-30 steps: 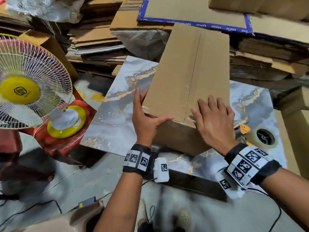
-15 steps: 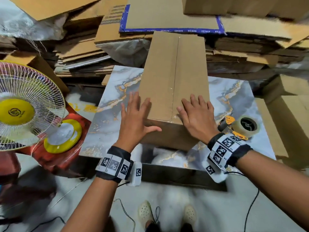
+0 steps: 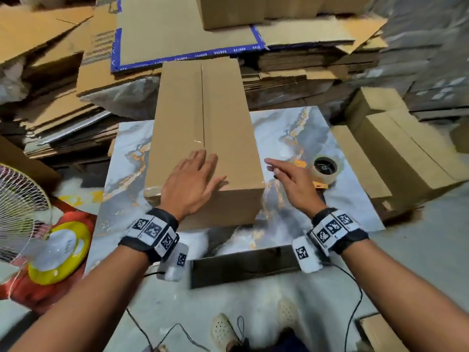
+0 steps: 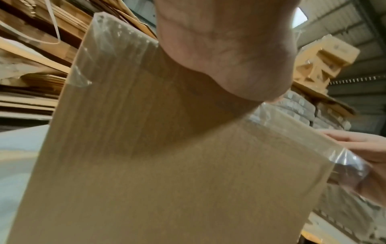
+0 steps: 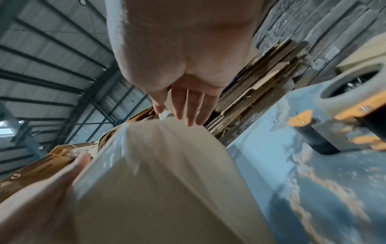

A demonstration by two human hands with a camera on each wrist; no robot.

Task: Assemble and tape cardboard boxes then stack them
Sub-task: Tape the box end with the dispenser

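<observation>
Fingers of the left hand (image 3: 191,180) lie straight and flat on the near end of the long brown cardboard box (image 3: 203,128), pressing across its taped centre seam and grasping nothing. Fingers of the right hand (image 3: 291,182) are extended and relaxed, clear of the box, just beside its right wall and holding nothing. The box lies lengthwise on the grey-and-gold marbled tabletop (image 3: 284,138), its far end pointing at the piled flat cardboard sheets (image 3: 63,80). Clear tape (image 4: 98,54) wraps over the near edge and down the end face. A clear tape roll in an orange-and-black dispenser (image 3: 324,168) rests on the tabletop just right of the right hand. 2 closed boxes (image 3: 396,148) lie beyond the table's right edge.

Judged step: smoothing of the top seam is ending; the top appears sealed. The next move calls for both hands to take opposite sides of the box and carry it to a stack, probably at the right.
</observation>
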